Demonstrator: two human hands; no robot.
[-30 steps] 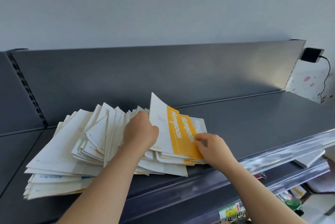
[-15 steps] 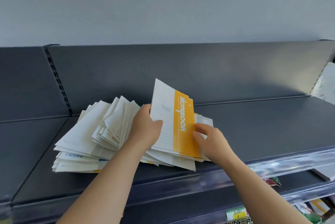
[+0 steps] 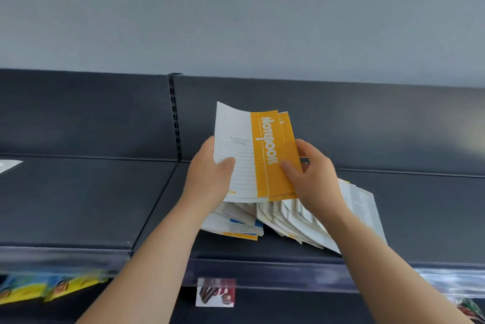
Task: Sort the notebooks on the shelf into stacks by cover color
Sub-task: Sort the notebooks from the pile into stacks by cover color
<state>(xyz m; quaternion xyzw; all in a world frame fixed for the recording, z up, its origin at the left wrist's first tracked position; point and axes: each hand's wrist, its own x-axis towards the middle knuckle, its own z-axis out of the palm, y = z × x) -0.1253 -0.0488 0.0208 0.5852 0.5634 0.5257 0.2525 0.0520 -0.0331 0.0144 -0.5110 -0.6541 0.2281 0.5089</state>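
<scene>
Left hand point(image 3: 207, 176) and right hand point(image 3: 312, 179) in a grip on yellow notebooks point(image 3: 273, 145) above pile point(image 3: 301, 218) on shelf point(image 3: 78, 200).

You've raised the yellow notebooks point(image 3: 273, 155) off the pile point(image 3: 288, 216). 1 s ago the top one was only tipped up, lower edge resting on the pile. Now a few covers are held together, near upright, above it. Your left hand point(image 3: 207, 179) moved from behind the cover to its left edge, thumb on front. Your right hand point(image 3: 312, 174) moved from the lower corner to the right edge.
</scene>
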